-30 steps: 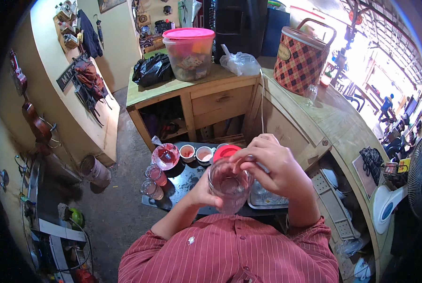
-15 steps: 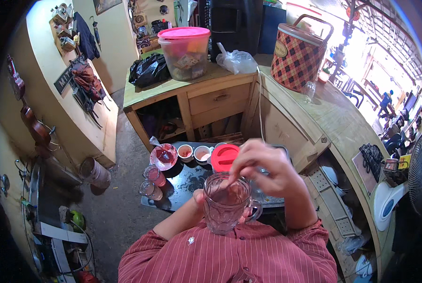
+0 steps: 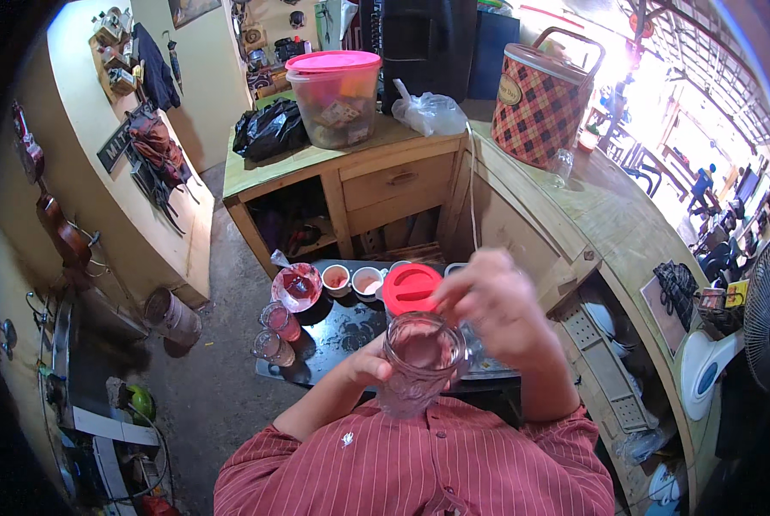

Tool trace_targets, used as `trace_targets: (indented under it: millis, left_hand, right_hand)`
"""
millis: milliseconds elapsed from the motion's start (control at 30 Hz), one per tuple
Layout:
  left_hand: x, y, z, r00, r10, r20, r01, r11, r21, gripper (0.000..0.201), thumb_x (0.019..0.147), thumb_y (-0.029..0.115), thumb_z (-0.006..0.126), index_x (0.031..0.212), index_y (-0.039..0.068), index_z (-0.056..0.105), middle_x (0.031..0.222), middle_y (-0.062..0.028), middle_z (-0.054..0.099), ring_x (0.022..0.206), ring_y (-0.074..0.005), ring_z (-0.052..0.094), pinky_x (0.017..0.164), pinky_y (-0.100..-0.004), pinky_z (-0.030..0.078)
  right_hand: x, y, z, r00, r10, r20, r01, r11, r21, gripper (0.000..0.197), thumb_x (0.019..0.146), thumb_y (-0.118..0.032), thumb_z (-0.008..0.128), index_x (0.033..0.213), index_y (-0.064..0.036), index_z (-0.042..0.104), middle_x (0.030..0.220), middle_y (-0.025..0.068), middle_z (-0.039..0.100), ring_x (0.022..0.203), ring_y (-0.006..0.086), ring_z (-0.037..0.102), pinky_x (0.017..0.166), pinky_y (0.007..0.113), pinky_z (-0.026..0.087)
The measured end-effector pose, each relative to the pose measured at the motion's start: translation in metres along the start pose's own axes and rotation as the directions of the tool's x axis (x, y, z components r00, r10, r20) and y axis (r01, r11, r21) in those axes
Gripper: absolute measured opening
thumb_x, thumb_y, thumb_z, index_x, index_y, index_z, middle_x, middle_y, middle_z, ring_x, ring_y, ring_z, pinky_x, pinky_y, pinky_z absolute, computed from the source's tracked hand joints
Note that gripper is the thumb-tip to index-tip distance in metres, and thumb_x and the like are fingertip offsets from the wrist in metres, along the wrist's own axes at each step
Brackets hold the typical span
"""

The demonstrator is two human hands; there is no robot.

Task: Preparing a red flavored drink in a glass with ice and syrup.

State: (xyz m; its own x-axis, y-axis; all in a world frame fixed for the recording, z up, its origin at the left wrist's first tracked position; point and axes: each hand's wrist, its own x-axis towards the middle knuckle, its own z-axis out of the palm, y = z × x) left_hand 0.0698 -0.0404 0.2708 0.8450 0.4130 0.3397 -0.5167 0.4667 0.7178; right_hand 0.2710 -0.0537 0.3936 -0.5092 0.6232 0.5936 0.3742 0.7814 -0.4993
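Observation:
My left hand (image 3: 363, 370) grips a clear glass jar mug (image 3: 419, 365) from its left side, close to my chest. The jar stands upright and looks empty apart from a pinkish tint. My right hand (image 3: 498, 311) hovers just above and right of the jar's rim, blurred, fingers curled; whether it pinches anything is unclear. Below the hands lies a dark tray (image 3: 342, 334) carrying a red-lidded container (image 3: 412, 288), two small bowls (image 3: 337, 277) and a bag of red liquid (image 3: 296, 286).
Two glasses of red drink (image 3: 280, 320) stand at the tray's left edge. A wooden counter (image 3: 608, 224) runs along the right, bearing a plaid cooler (image 3: 544, 95). The cabinet behind holds a pink-lidded tub (image 3: 333, 86) and a black bag (image 3: 269, 129).
The jar came up from over the tray toward my chest. My right hand left the jar's mouth and moved up and to the right.

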Motion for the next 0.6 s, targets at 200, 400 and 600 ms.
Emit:
trace_targets:
  millis: [200,400,600]
  left_hand:
    - [-0.005,0.023,0.001,0.954,0.242,-0.179,-0.120,0.850,0.513,0.083,0.058,0.044,0.084,0.121,-0.003,0.054,0.120,-0.0110,0.058,0.113,-0.0193,0.054,0.101,-0.0341,0.037]
    - [-0.004,0.041,0.016,0.863,0.457,-0.216,-0.021,0.460,0.888,0.084,0.051,0.037,0.090,0.116,-0.002,0.055,0.105,-0.0105,0.062,0.096,-0.0202,0.061,0.090,-0.0327,0.045]
    - [-0.001,0.043,0.016,0.760,0.648,0.051,0.056,-0.144,0.988,0.085,0.046,0.044,0.090,0.111,0.003,0.056,0.101,-0.0097,0.062,0.093,-0.0264,0.061,0.091,-0.0405,0.041]
  right_hand:
    - [-0.009,-0.022,-0.022,0.980,0.180,-0.086,-0.171,0.979,0.109,0.023,0.086,-0.014,0.053,0.103,-0.0092,0.067,0.082,0.0021,0.064,0.084,0.0216,0.050,0.088,0.036,0.033]
    - [-0.024,-0.021,0.002,0.995,-0.005,0.104,-0.002,0.997,0.075,0.023,0.083,-0.028,0.068,0.094,-0.0078,0.070,0.083,0.0014,0.068,0.078,0.0194,0.056,0.076,0.031,0.042]
    - [-0.024,-0.025,0.036,0.964,0.177,-0.198,-0.143,0.974,0.176,0.023,0.087,-0.025,0.064,0.090,-0.0035,0.072,0.075,0.0084,0.071,0.053,0.0156,0.056,0.054,0.023,0.044]
